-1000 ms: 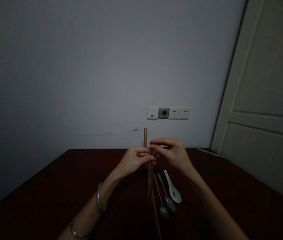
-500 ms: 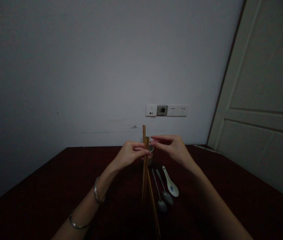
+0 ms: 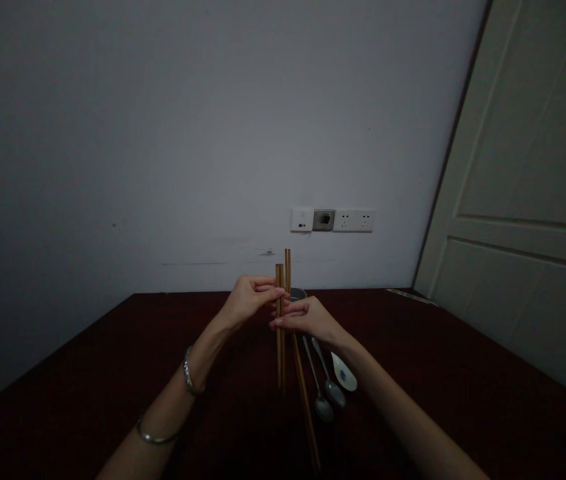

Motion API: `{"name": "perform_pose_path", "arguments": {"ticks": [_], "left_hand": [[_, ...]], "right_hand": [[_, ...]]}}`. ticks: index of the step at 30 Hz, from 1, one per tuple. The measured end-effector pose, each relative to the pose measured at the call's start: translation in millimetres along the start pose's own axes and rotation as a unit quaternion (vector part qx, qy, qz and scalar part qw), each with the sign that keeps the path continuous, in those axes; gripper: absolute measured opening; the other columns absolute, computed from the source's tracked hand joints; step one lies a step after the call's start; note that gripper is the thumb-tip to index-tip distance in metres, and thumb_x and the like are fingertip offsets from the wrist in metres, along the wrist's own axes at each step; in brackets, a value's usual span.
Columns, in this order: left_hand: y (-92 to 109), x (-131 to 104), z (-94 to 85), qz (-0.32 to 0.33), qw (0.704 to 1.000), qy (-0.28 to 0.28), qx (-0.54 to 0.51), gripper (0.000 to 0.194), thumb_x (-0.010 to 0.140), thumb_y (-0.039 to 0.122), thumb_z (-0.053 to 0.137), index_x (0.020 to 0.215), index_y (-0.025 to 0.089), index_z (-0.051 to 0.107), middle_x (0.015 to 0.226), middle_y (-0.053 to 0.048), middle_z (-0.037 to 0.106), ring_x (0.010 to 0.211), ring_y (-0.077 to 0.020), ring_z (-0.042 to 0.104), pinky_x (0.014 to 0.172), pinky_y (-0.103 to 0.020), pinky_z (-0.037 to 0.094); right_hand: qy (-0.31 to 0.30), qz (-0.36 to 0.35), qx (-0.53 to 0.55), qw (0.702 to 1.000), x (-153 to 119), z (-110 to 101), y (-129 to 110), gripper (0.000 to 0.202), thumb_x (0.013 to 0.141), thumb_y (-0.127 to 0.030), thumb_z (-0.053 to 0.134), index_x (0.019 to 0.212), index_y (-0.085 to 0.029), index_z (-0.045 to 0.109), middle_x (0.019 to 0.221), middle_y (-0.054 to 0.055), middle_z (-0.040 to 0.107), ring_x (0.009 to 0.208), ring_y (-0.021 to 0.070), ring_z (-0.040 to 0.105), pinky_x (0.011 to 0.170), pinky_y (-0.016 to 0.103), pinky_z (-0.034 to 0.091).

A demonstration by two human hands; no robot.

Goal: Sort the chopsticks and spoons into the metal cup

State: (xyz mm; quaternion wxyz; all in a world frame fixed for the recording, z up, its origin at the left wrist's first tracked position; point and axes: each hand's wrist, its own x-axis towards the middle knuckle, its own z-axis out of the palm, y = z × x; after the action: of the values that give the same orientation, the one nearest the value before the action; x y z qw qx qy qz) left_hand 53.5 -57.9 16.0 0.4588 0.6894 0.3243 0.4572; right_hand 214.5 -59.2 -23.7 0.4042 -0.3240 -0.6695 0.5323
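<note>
A pair of wooden chopsticks [image 3: 280, 360] stands upright in the air, pinched near the top by my left hand [image 3: 253, 297]. Just below, my right hand [image 3: 313, 317] has its fingers closed around the same pair. Behind my hands is a cup [image 3: 299, 293], mostly hidden, with another pair of chopsticks [image 3: 287, 267] sticking up at its left side. More chopsticks [image 3: 307, 407] lie on the table below my right hand. Beside them are two metal spoons [image 3: 323, 408] and a white ceramic spoon [image 3: 345, 373], its handle covered by my right hand.
The dark red table [image 3: 127, 360] runs back to a grey-white wall [image 3: 213, 133]. Sockets and a switch [image 3: 333, 221] are set in the wall above the table. A pale panelled door [image 3: 523, 200] stands at the right. A thin strip [image 3: 413, 297] lies near the back right edge.
My right hand has come down and left from beside the cup onto the chopsticks. My left hand has shifted slightly left and up, and the held pair now stands straighter.
</note>
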Motion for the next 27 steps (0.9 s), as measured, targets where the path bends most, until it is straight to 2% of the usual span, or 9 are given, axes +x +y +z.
{"name": "perform_pose_path", "arguments": {"ticks": [6, 17, 22, 27], "left_hand": [[0.0, -0.2, 0.2, 0.003, 1.000, 0.013, -0.017, 0.021, 0.068, 0.027, 0.067, 0.076, 0.008, 0.066, 0.077, -0.012, 0.069, 0.068, -0.0176, 0.064, 0.063, -0.028, 0.050], [-11.6, 5.6, -3.0, -0.020, 0.998, 0.026, -0.051, 0.024, 0.064, 0.028, 0.070, 0.078, 0.010, 0.066, 0.079, -0.012, 0.069, 0.069, -0.0182, 0.065, 0.067, -0.031, 0.051], [-24.7, 11.5, -2.1, -0.016, 0.994, 0.043, -0.102, 0.039, 0.062, 0.028, 0.072, 0.094, 0.008, 0.062, 0.076, -0.011, 0.069, 0.070, -0.0191, 0.065, 0.071, -0.034, 0.051], [-21.8, 8.6, 0.1, -0.020, 0.992, 0.032, -0.123, 0.050, 0.062, 0.025, 0.074, 0.107, 0.010, 0.056, 0.087, -0.012, 0.068, 0.079, -0.0192, 0.065, 0.074, -0.031, 0.050]], "right_hand": [[0.030, 0.001, 0.010, 1.000, 0.2, 4.8, 2.1, 0.036, 0.051, -0.043, 0.075, 0.073, -0.014, 0.072, 0.077, 0.008, 0.071, 0.075, 0.0203, 0.066, 0.081, 0.038, 0.049], [0.049, 0.010, 0.015, 0.999, 2.3, 7.4, 6.9, 0.039, 0.050, -0.044, 0.075, 0.074, -0.014, 0.072, 0.076, 0.008, 0.071, 0.073, 0.0195, 0.066, 0.079, 0.037, 0.049], [0.053, 0.005, 0.006, 0.999, 4.9, 5.0, 10.4, 0.041, 0.050, -0.045, 0.076, 0.074, -0.013, 0.072, 0.077, 0.009, 0.071, 0.076, 0.0209, 0.066, 0.080, 0.037, 0.048], [0.047, 0.007, 0.009, 0.999, 6.4, 3.1, 13.4, 0.041, 0.051, -0.045, 0.075, 0.075, -0.012, 0.072, 0.076, 0.009, 0.071, 0.075, 0.0207, 0.066, 0.079, 0.037, 0.049]]}}
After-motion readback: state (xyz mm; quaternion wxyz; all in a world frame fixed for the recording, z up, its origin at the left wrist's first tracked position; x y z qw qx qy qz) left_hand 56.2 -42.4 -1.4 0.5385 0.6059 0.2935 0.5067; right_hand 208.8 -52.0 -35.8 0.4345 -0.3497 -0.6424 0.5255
